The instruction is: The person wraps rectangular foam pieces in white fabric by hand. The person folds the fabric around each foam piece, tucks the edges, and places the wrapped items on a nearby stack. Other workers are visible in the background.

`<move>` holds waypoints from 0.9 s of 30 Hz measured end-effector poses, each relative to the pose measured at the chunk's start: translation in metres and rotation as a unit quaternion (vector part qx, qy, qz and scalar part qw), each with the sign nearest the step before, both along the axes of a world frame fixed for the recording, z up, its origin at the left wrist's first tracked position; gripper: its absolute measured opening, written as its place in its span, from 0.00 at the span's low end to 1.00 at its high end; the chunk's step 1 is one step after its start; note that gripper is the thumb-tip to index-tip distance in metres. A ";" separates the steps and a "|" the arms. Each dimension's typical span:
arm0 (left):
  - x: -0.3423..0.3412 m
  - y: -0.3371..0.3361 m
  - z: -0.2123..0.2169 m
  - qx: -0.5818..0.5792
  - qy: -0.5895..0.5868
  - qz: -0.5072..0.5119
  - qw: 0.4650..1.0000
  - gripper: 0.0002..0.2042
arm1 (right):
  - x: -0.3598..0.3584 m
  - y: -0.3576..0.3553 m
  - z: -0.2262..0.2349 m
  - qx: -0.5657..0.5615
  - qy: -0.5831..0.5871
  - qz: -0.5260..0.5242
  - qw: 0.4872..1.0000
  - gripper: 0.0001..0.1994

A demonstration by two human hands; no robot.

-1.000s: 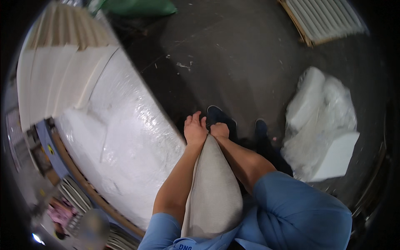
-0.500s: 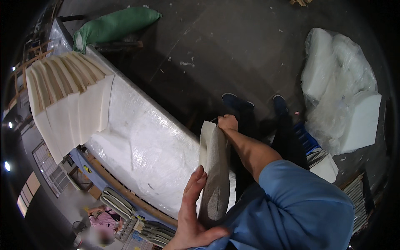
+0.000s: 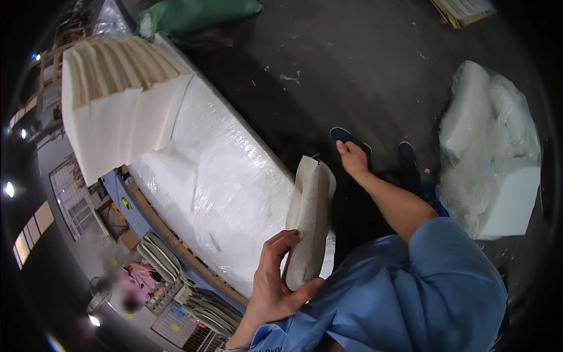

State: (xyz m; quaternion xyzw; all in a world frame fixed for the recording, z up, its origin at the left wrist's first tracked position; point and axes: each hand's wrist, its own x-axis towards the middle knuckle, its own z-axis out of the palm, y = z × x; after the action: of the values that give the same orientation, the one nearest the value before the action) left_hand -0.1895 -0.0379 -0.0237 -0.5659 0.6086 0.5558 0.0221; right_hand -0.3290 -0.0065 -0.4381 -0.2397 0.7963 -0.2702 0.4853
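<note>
A light grey fabric-covered cushion [image 3: 308,232] stands on its narrow side at the near edge of the wrapped table. My left hand [image 3: 278,278] grips its near end, with fingers along the left face and the thumb reaching round toward the right. At the cushion's far end the cover comes to a corner, where a small dark bit, perhaps a zipper end, sticks out. Beyond and to the right of that corner, my right hand [image 3: 354,159] hangs in the air, apart from the cushion. Its fingers are curled closed; anything inside them is hidden.
The table [image 3: 220,176] is covered in clear plastic film. White foam slabs [image 3: 126,117] stand in a row at its far left. A green sack [image 3: 199,16] lies beyond. Bagged white foam [image 3: 487,146] sits on the floor at right. A person in pink [image 3: 141,278] is at lower left.
My right hand has left the cushion's far corner and moved right. My left hand still grips the near end. The view has shifted, so the surroundings sit differently.
</note>
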 end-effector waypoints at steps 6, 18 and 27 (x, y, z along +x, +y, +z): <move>0.017 0.040 0.025 -0.085 -0.031 0.050 0.995 0.30 | -0.079 0.022 0.054 -0.065 -0.041 0.026 0.997 0.22; -0.029 0.124 0.019 -0.406 -0.286 0.041 0.867 0.23 | -0.033 0.039 0.265 -0.518 -0.206 0.192 0.808 0.22; -0.021 0.177 0.014 -0.437 -0.345 0.132 0.820 0.20 | -0.003 0.026 0.286 -0.524 -0.289 0.227 0.769 0.28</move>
State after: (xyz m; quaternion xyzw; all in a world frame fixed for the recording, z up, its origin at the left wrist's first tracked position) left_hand -0.2107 0.1392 -0.0095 -0.7461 0.6594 -0.0032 -0.0927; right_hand -0.3318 0.0193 -0.1524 -0.5412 0.2760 -0.5836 0.5389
